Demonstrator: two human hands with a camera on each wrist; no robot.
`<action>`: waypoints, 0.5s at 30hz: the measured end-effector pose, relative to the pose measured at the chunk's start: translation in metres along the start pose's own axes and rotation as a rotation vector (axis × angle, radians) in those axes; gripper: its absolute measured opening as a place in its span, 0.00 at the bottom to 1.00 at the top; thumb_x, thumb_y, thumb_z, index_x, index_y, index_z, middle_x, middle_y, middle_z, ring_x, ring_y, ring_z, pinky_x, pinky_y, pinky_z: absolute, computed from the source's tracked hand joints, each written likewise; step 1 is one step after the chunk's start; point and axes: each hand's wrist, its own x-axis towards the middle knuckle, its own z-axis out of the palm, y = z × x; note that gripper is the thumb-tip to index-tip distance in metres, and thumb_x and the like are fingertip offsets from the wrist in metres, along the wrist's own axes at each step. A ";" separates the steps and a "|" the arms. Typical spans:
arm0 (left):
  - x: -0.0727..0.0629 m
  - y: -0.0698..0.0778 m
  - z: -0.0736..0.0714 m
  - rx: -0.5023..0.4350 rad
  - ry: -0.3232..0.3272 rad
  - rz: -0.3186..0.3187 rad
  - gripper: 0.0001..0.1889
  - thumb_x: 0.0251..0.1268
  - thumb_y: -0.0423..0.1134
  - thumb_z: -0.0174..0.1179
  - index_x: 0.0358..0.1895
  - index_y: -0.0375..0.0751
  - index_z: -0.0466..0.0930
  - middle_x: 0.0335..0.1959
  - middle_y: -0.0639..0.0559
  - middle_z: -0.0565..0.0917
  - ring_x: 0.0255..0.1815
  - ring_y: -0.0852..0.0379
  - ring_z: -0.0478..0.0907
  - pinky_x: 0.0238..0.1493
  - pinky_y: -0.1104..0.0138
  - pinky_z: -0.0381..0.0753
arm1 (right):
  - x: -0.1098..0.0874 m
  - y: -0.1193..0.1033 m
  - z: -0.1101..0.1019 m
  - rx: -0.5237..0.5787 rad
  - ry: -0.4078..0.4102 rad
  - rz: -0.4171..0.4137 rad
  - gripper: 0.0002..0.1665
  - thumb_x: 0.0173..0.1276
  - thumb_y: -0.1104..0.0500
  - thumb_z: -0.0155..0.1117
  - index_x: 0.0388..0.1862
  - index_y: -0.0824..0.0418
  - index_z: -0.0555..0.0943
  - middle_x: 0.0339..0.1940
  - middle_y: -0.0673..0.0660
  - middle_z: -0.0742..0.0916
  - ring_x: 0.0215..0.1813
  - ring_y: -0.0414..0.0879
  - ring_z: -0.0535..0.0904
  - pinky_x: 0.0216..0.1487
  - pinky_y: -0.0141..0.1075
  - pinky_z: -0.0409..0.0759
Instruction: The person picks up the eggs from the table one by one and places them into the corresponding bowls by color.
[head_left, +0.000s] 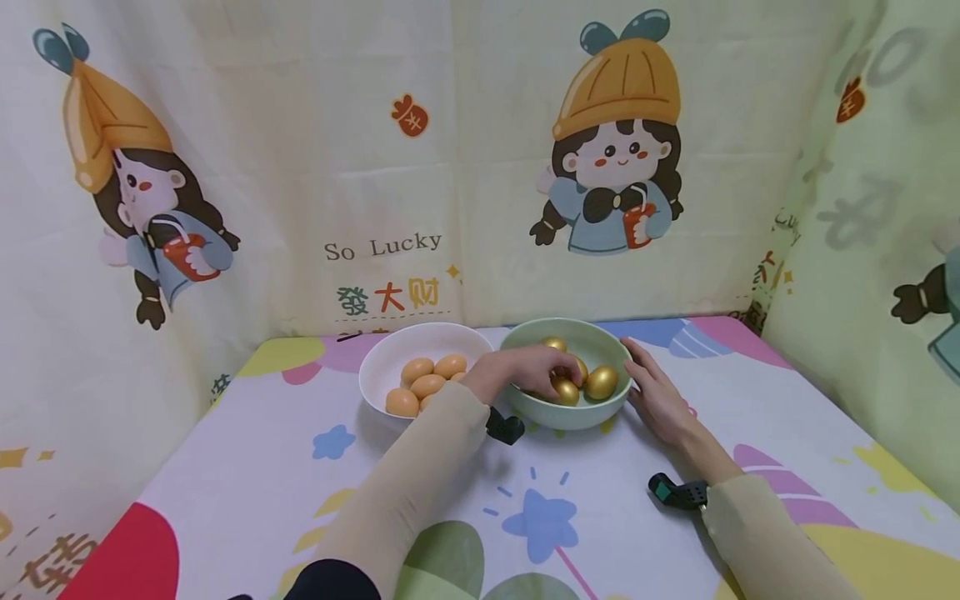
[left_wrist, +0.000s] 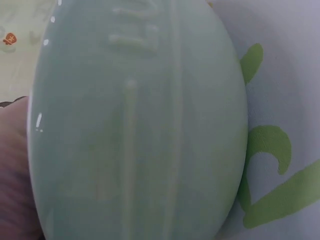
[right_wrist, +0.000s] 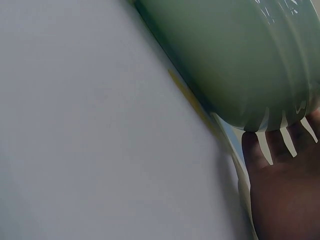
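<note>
In the head view a pale green bowl [head_left: 562,418] holds several golden eggs [head_left: 601,383]. My left hand [head_left: 528,368] reaches over its near-left rim, fingers curled down over a golden egg [head_left: 565,392] inside. Flat against the bowl's right outer side rests my right hand [head_left: 662,396], its fingers fairly straight. The left wrist view is mostly filled by the bowl's ribbed outer wall [left_wrist: 150,125], with part of the left hand [left_wrist: 17,170] behind its rim. Spread fingers of the right hand [right_wrist: 287,185] touch the bowl [right_wrist: 225,65] in the right wrist view.
Left of the green bowl, close beside it, stands a white bowl [head_left: 375,354] with several brown eggs [head_left: 417,369]; the left forearm [head_left: 420,467] crosses its near-right side. A patterned cloth [head_left: 247,500] covers the table. Printed curtains [head_left: 480,167] stand behind and at both sides.
</note>
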 end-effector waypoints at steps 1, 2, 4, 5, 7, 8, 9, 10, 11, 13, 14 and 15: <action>0.000 0.000 0.000 -0.005 0.000 0.002 0.20 0.59 0.22 0.64 0.54 0.38 0.80 0.50 0.53 0.81 0.50 0.60 0.75 0.54 0.76 0.71 | 0.000 0.000 0.000 0.002 -0.001 -0.002 0.36 0.86 0.55 0.37 0.83 0.62 0.38 0.84 0.59 0.42 0.82 0.55 0.39 0.78 0.49 0.44; 0.000 0.000 0.000 -0.007 -0.001 0.005 0.20 0.59 0.22 0.64 0.54 0.38 0.80 0.50 0.52 0.81 0.50 0.60 0.75 0.54 0.76 0.71 | 0.000 0.000 0.001 0.001 0.000 -0.004 0.36 0.86 0.55 0.37 0.83 0.62 0.38 0.84 0.59 0.42 0.82 0.56 0.40 0.78 0.50 0.44; 0.000 0.000 -0.001 -0.014 -0.002 0.010 0.19 0.59 0.22 0.64 0.54 0.37 0.80 0.51 0.51 0.81 0.51 0.61 0.75 0.55 0.76 0.71 | 0.000 -0.001 0.001 0.006 -0.003 -0.007 0.36 0.86 0.55 0.37 0.83 0.62 0.38 0.84 0.58 0.43 0.82 0.55 0.40 0.78 0.50 0.44; 0.000 0.000 -0.001 -0.014 0.001 0.013 0.19 0.59 0.22 0.64 0.54 0.37 0.80 0.51 0.51 0.82 0.50 0.61 0.75 0.54 0.76 0.71 | 0.000 -0.001 0.001 0.009 -0.005 -0.007 0.36 0.86 0.55 0.37 0.83 0.62 0.38 0.84 0.58 0.43 0.82 0.55 0.40 0.78 0.50 0.44; -0.001 0.000 -0.001 -0.012 0.012 0.015 0.18 0.60 0.23 0.65 0.54 0.37 0.80 0.51 0.51 0.82 0.50 0.61 0.75 0.54 0.76 0.71 | 0.000 -0.002 0.001 0.016 -0.007 -0.012 0.36 0.86 0.56 0.37 0.83 0.62 0.38 0.84 0.58 0.42 0.82 0.55 0.40 0.78 0.50 0.43; -0.002 0.000 -0.002 -0.011 0.016 0.017 0.18 0.60 0.24 0.65 0.54 0.37 0.80 0.51 0.51 0.82 0.51 0.61 0.75 0.55 0.76 0.71 | 0.000 -0.002 0.001 0.017 -0.006 -0.013 0.36 0.86 0.56 0.37 0.83 0.62 0.38 0.84 0.58 0.42 0.82 0.55 0.40 0.78 0.50 0.43; -0.002 0.000 -0.002 -0.009 0.022 0.015 0.18 0.61 0.24 0.65 0.54 0.37 0.80 0.50 0.51 0.81 0.51 0.60 0.75 0.55 0.76 0.71 | 0.000 -0.002 0.001 0.020 -0.006 -0.013 0.36 0.86 0.56 0.37 0.83 0.62 0.38 0.84 0.58 0.42 0.82 0.55 0.40 0.78 0.50 0.43; -0.003 0.000 -0.002 -0.004 0.029 0.014 0.18 0.61 0.25 0.66 0.55 0.38 0.80 0.50 0.52 0.81 0.51 0.60 0.74 0.55 0.76 0.71 | 0.000 -0.002 0.001 0.022 -0.005 -0.014 0.36 0.86 0.56 0.37 0.83 0.62 0.38 0.84 0.58 0.42 0.82 0.55 0.40 0.78 0.50 0.43; -0.003 0.000 -0.002 0.004 0.036 0.013 0.18 0.62 0.26 0.66 0.55 0.38 0.81 0.50 0.52 0.81 0.51 0.60 0.74 0.56 0.75 0.71 | 0.000 -0.002 0.001 0.022 -0.004 -0.013 0.36 0.86 0.56 0.37 0.83 0.62 0.38 0.84 0.58 0.42 0.82 0.55 0.40 0.78 0.50 0.43; -0.004 0.000 -0.003 0.004 0.045 0.007 0.18 0.63 0.28 0.67 0.56 0.39 0.81 0.50 0.53 0.81 0.53 0.59 0.75 0.58 0.74 0.71 | 0.000 -0.002 0.001 0.021 -0.002 -0.012 0.36 0.86 0.56 0.36 0.83 0.62 0.38 0.84 0.58 0.43 0.82 0.55 0.40 0.78 0.49 0.44; -0.005 0.000 -0.003 0.006 0.050 0.006 0.18 0.64 0.29 0.67 0.57 0.39 0.81 0.51 0.52 0.81 0.53 0.59 0.75 0.59 0.73 0.71 | 0.000 -0.002 0.001 0.020 -0.001 -0.011 0.36 0.86 0.56 0.36 0.83 0.62 0.38 0.84 0.58 0.43 0.82 0.55 0.40 0.78 0.49 0.44; -0.005 0.000 -0.003 0.007 0.053 0.004 0.18 0.64 0.30 0.67 0.57 0.39 0.81 0.51 0.52 0.81 0.54 0.58 0.75 0.59 0.73 0.71 | -0.001 -0.002 0.001 0.019 -0.002 -0.012 0.36 0.86 0.56 0.36 0.83 0.62 0.37 0.84 0.58 0.42 0.82 0.55 0.40 0.78 0.49 0.44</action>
